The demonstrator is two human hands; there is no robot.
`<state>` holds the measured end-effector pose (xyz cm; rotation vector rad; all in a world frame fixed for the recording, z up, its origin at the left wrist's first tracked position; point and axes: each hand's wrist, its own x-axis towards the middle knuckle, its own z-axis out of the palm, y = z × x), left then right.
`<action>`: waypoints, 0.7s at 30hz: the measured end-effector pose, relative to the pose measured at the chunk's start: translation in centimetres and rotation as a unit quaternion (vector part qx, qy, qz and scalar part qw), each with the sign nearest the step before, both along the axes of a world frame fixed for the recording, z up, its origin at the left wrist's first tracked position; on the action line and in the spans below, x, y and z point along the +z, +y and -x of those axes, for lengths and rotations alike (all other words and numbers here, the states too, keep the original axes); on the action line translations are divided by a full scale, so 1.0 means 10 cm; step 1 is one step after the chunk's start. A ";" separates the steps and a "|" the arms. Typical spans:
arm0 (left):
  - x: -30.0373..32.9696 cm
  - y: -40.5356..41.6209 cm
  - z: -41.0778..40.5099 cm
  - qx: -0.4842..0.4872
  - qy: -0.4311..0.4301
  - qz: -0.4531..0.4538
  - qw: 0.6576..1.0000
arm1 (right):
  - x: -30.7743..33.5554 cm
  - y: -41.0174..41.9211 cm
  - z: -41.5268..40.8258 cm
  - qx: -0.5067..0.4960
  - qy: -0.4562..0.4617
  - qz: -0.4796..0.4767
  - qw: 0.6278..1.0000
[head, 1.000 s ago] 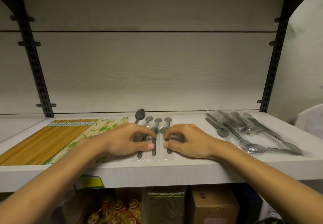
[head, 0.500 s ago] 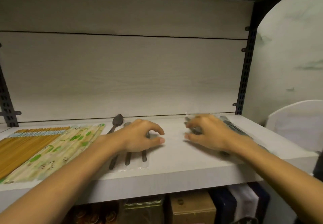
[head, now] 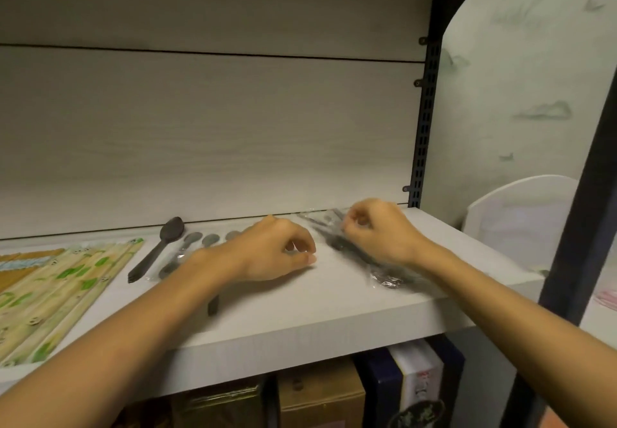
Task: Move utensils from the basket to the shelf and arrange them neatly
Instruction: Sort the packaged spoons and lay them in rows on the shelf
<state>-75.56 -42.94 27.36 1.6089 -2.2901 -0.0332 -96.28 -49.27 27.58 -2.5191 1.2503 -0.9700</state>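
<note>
R hand (head: 379, 235) curled shut on the clear-wrapped spoon pile (head: 347, 247), fingers pinching the plastic near its far end; pile runs toward the shelf (head: 300, 314) front edge, blurred. L hand (head: 277, 252) just left of it, fingers curled, thumb & forefinger nearly touching, nothing visibly held. Further left: wrapped spoon row (head: 200, 242), 1 dark loose spoon (head: 157, 249), then chopstick packs (head: 60, 290).
</note>
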 end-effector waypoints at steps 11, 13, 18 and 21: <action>-0.13 -0.24 0.52 -0.084 -0.051 0.053 0.994 | 0.14 -0.11 0.31 -0.016 -0.174 -0.071 0.982; -0.13 -0.29 0.55 -0.083 -0.066 0.074 0.992 | 0.11 -0.14 0.34 -0.021 -0.170 -0.066 0.983; -0.07 -0.29 0.54 -0.119 -0.071 0.117 0.983 | 0.08 -0.17 0.35 -0.018 -0.194 -0.073 0.978; 0.00 -0.18 0.44 -0.114 -0.052 0.143 0.982 | 0.12 -0.16 0.30 -0.026 -0.248 -0.076 0.965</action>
